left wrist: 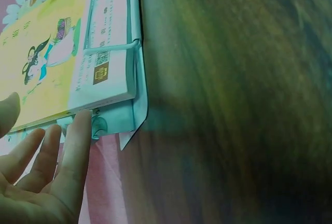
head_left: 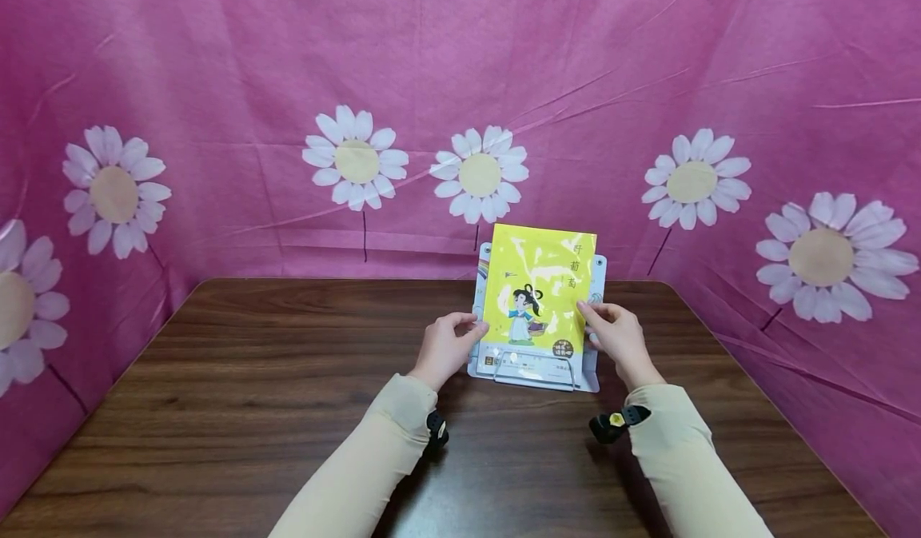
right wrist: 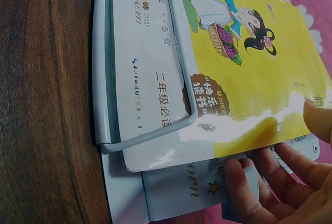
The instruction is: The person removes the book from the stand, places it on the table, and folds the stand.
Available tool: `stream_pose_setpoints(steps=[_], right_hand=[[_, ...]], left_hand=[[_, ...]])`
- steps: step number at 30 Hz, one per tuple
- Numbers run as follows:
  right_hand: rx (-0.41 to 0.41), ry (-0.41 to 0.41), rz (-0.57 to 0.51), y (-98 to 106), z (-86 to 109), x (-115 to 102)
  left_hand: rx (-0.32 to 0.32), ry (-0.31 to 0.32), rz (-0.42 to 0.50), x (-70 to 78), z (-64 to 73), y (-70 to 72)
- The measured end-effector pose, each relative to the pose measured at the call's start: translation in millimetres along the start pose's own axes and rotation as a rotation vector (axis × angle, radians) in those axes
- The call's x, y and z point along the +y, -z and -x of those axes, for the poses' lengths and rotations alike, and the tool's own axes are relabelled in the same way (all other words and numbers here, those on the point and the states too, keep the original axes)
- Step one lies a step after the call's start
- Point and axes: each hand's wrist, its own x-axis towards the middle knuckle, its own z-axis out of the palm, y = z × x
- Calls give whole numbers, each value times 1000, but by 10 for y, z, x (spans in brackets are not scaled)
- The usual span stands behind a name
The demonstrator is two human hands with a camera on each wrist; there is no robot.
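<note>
**Pale sleeves (head_left: 352, 462) reach in around a yellow book (head_left: 541, 286) propped on its stand**

The sleeves enter along the bottom of the frame, before a pink flowered curtain (head_left: 252, 50) and, under it, a dark wood-grain surface (head_left: 237, 410). Right of the frame's centre, a pale metal stand (right wrist: 171, 193) backs the book, apparently to hold it tilted for the reader. The yellow book rests face out against it, lower end at the stand's lip. The right hand (head_left: 619, 336) pinches the book's right edge, thumb on the cover, fingers behind, likely to steady it. At the opposite edge, the left hand (head_left: 452, 348) has its fingers loosely spread, tips at the book's side, perhaps to keep it square. A wire clip (right wrist: 153, 136) crosses the bottom of the cover, presumably stopping the book from slipping forward.
</note>
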Motion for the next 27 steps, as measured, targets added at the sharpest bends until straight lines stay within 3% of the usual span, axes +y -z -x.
stream_pose_setpoints(steps=[13,20,27], right_hand=[[-20,30,64,6,-30,14],[60,48,103,-7,-40,-22],[96,68,115,-17,-30,-56]], left_hand=[[-55,43,82,-39,-28,-104],[-73,68,80,-23,-33,-114],[-42,30,72,-48,-43,-134]])
